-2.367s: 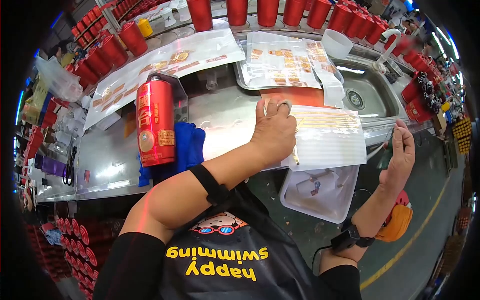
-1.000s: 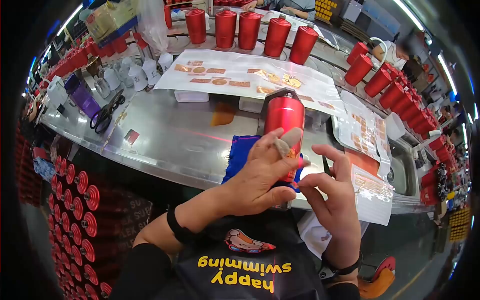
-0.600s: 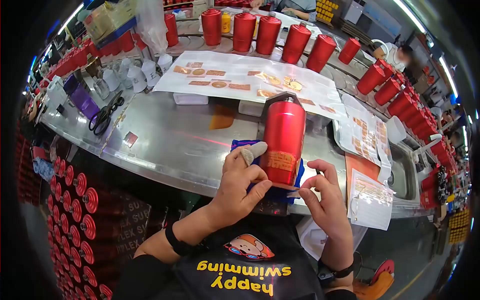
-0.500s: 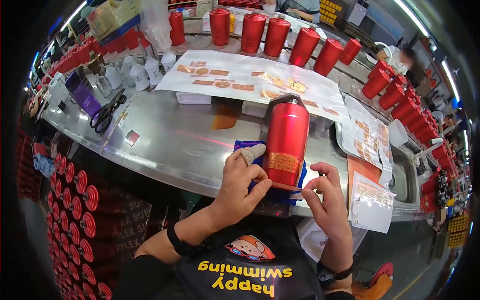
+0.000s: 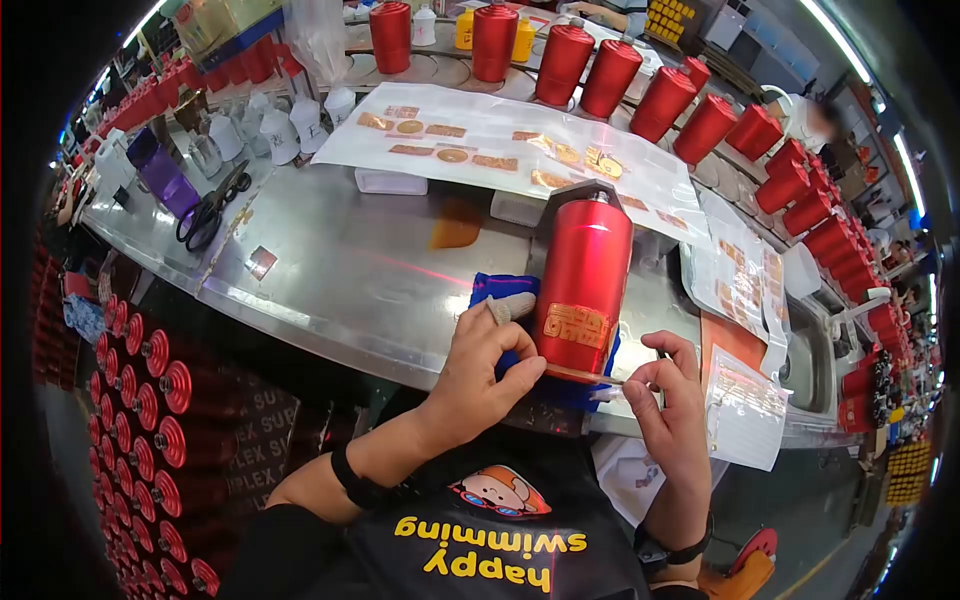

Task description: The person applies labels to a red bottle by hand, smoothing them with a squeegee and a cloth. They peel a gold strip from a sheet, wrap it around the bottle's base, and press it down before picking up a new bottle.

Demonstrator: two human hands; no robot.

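Observation:
A red metal bottle (image 5: 588, 255) lies in front of me on a dark stand, its base toward me. A gold patterned decal (image 5: 576, 325) sits on its lower side, with a thin gold-tinted strip (image 5: 582, 377) along the base edge. My left hand (image 5: 478, 365) is beside the base, thumb and forefinger closed at the strip's left end; pale cloth wraps one finger. My right hand (image 5: 668, 395) pinches near the strip's right end, with a small whitish bit below. A blue cloth (image 5: 497, 287) shows under and beside the bottle.
A white sheet of gold decals (image 5: 470, 140) lies behind the bottle; another decal sheet (image 5: 735, 275) is at right, before a sink (image 5: 815, 350). Scissors (image 5: 212, 212) and white bottles (image 5: 280, 135) are at left. Red bottles (image 5: 565, 62) line a conveyor. Several red bottles (image 5: 150, 420) stand lower left.
The conveyor's red bottles have shifted to the right. The view has moved slightly. Both hands keep nearly the same pose at the bottle's base.

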